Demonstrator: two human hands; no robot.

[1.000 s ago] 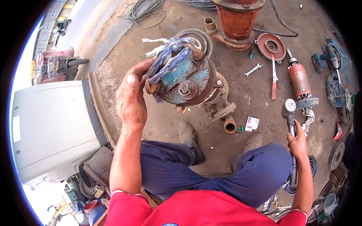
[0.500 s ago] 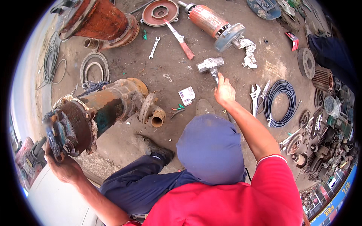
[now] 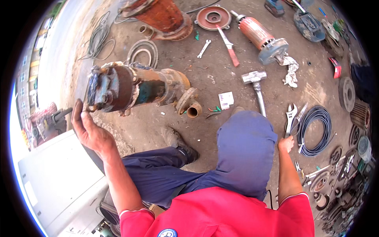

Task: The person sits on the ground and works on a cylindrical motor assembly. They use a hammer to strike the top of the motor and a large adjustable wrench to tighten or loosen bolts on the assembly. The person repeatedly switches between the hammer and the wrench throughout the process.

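A rusty cylindrical pump (image 3: 152, 85) with blue-green paint patches lies on its side, its flanged outlet facing me. Beside its bolted left end my left hand (image 3: 94, 134) is raised with fingers stretched out and nothing held; I cannot tell if the fingertips touch the metal. To the right of my bent knee, my right hand (image 3: 286, 144) is closed round the handle of an adjustable wrench (image 3: 291, 114), whose jaws point away from me. The sledgehammer (image 3: 256, 85) lies on the ground in front of my knee, its handle toward me.
Beside the wrench lie pliers (image 3: 302, 111) and a coiled dark cable (image 3: 316, 130). Farther off are a red-handled saw (image 3: 229, 47), a spanner (image 3: 204, 49), a rotor (image 3: 258, 33), a red disc cover (image 3: 213, 17) and an orange housing (image 3: 158, 17). A white box (image 3: 59, 177) stands at left.
My right hand has let go of the sledgehammer and moved down and right onto the adjustable wrench. My left hand has come off the pump's end bolts, fingers straightened. The view has shifted left.
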